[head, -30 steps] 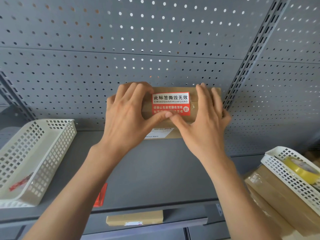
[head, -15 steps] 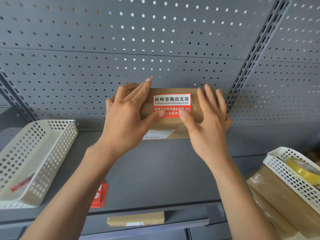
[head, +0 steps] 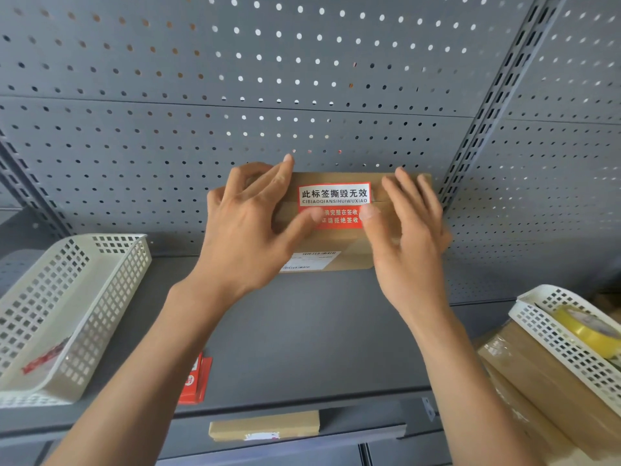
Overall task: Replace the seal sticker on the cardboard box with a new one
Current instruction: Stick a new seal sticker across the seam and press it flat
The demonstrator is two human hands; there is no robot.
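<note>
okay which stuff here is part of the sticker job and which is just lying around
In use: cardboard box, seal sticker, left hand, right hand.

Lying about: left basket, right basket, yellow tape roll, red stickers.

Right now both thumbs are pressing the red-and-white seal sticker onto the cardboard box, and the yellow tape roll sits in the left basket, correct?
Not quite. In the head view the yellow tape roll sits in the right basket, not the left one. The rest holds: the left hand and right hand both have thumbs on the seal sticker on the cardboard box.
</note>
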